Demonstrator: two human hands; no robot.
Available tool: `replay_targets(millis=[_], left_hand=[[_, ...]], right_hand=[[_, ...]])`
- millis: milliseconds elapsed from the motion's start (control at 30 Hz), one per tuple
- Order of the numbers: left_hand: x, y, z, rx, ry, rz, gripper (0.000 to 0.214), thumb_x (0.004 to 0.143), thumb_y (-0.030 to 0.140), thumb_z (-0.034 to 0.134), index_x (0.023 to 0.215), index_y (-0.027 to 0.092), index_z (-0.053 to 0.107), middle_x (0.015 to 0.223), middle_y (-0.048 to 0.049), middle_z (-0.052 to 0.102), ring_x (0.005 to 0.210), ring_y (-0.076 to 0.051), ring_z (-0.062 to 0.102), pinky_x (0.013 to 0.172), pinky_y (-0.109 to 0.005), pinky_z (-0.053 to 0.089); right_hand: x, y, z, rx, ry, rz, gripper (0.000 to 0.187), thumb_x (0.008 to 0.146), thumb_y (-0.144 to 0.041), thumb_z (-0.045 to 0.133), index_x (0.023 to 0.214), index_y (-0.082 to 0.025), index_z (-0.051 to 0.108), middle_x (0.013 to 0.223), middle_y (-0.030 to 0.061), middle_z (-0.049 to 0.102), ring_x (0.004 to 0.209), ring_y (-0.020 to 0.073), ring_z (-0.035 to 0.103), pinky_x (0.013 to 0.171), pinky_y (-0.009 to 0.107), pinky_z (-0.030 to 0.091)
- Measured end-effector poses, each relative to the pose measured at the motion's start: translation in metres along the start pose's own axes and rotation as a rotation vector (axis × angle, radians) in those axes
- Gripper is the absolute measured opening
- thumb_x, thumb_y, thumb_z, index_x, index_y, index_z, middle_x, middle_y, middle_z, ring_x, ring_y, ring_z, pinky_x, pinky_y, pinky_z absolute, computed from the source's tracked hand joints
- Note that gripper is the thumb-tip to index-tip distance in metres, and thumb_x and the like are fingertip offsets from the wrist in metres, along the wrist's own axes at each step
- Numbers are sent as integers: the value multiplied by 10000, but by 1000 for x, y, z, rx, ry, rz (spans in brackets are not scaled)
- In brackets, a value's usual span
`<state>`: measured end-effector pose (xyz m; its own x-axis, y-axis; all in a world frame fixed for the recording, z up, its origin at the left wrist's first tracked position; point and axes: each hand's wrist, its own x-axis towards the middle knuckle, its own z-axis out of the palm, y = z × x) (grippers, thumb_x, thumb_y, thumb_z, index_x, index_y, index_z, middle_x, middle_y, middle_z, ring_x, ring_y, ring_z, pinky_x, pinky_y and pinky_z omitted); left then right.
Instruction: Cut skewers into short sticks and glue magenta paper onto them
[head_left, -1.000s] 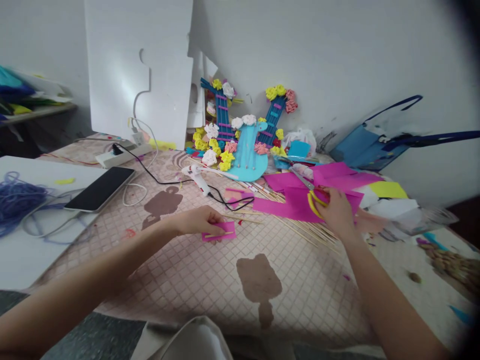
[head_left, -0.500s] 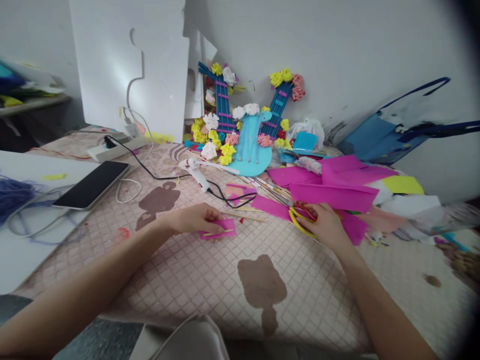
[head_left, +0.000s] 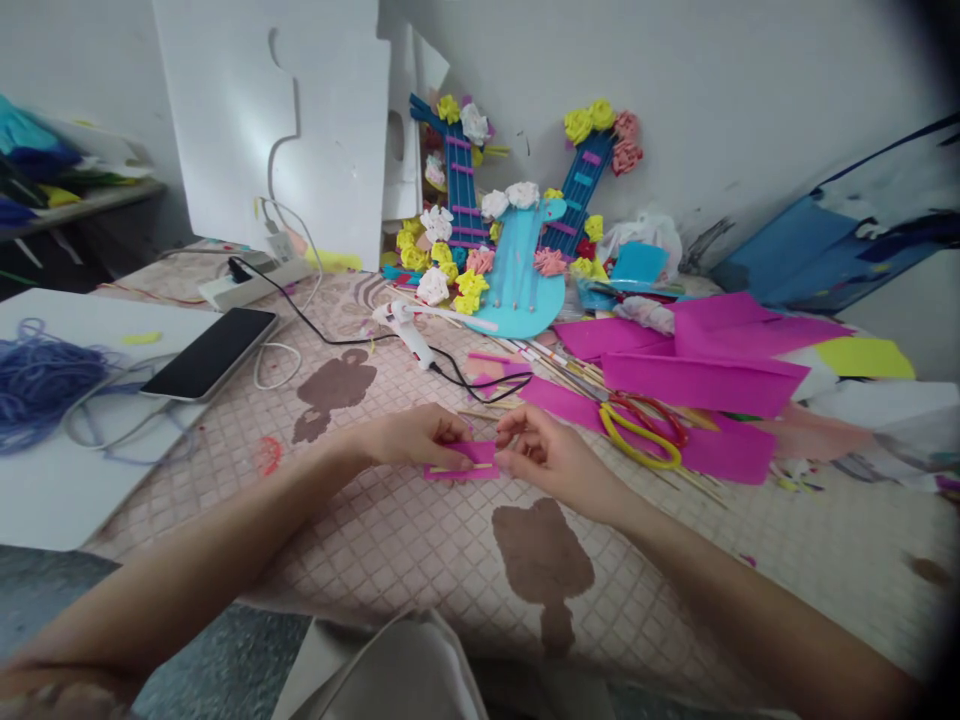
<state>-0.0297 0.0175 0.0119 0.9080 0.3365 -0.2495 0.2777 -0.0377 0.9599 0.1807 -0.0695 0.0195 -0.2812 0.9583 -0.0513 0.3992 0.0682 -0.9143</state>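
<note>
My left hand [head_left: 420, 437] pinches a small piece of pink paper [head_left: 482, 453] just above the tablecloth. A thin wooden stick [head_left: 482, 466] lies lengthwise along this paper, partly under my left thumb. At the paper's right end is my right hand [head_left: 551, 458], its fingers curled and thumb and fingertips closed on the edge. To the right, scissors [head_left: 643, 430] with red and yellow handles rest on larger pink sheets [head_left: 701, 382]. Behind my hands lies a white hot glue gun [head_left: 407, 335] with a black cord.
A light-blue paper guitar [head_left: 517, 290] with paper flowers leans at the back. Several thin sticks [head_left: 559, 368] lie behind my right hand. On the left are a phone [head_left: 211, 355], purple yarn [head_left: 49, 385] on a white board [head_left: 45, 510], and a power strip [head_left: 255, 283].
My right hand has let go of the scissors, leaving them on the pink sheets, and has moved left to the small paper. My left hand keeps hold of the paper. The view has shifted slightly.
</note>
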Motion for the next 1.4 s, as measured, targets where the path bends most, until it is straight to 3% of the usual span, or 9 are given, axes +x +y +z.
replay_targets(millis=[167,433,667,833,1033,1133,1233,1300,1400], left_hand=[[1,-4,8,-5,83,44,213,766,319,663,858,135,606,668,34,518,559,-60,429,504,-177,328],[-7,-9,0,-78,76,-23,266,769,331,666,943,134,623,736,-6,594,621,-97,533,568,-211,430],[-6,-9,3,-46,105,-42,201,739,305,684,822,130,630,662,17,574,579,-80,504,538,-191,388],[-9,-3,4,-18,122,-44,153,718,257,688,782,128,636,628,22,571,553,-72,491,515,-183,364],[-38,-5,-11,-58,259,-64,218,702,304,703,804,121,643,637,13,596,558,-77,505,526,-190,378],[-57,-14,-19,5,387,-61,247,703,333,699,791,110,639,643,9,593,565,-79,495,524,-192,361],[-70,-23,-25,60,530,-34,273,701,357,697,787,107,631,671,-1,603,593,-90,502,537,-201,360],[-75,-28,-28,39,594,-25,288,698,375,695,775,107,622,677,-3,603,596,-91,498,533,-203,354],[-80,-31,-32,-3,644,-21,299,696,389,692,753,107,610,656,6,582,583,-84,480,521,-198,336]], right_hand=[[13,14,20,279,-72,78,247,761,-197,627,913,-216,432,761,-39,518,637,100,528,541,230,434],[8,18,16,331,-50,110,243,764,-192,624,923,-213,442,747,-50,517,583,78,509,501,210,400],[7,16,19,328,-57,96,259,768,-224,635,948,-214,450,797,-26,540,618,84,508,519,215,421],[5,14,20,283,-67,111,213,797,-263,621,941,-202,477,741,-36,528,572,82,492,496,213,400],[7,-8,17,-66,177,-91,118,879,-312,528,933,-206,532,753,-8,557,636,123,535,537,243,414],[31,-23,16,-294,239,-262,77,881,-247,503,912,-204,559,827,25,596,703,146,561,602,265,439],[77,-30,18,-491,329,-372,119,848,-229,536,954,-182,563,948,80,615,833,191,582,734,316,459],[112,-28,22,-609,313,-358,238,813,-290,596,1015,-169,560,1005,114,628,946,242,573,807,360,444],[158,-22,31,-676,229,-278,294,786,-346,623,998,-145,583,942,114,659,877,239,590,742,330,436]])
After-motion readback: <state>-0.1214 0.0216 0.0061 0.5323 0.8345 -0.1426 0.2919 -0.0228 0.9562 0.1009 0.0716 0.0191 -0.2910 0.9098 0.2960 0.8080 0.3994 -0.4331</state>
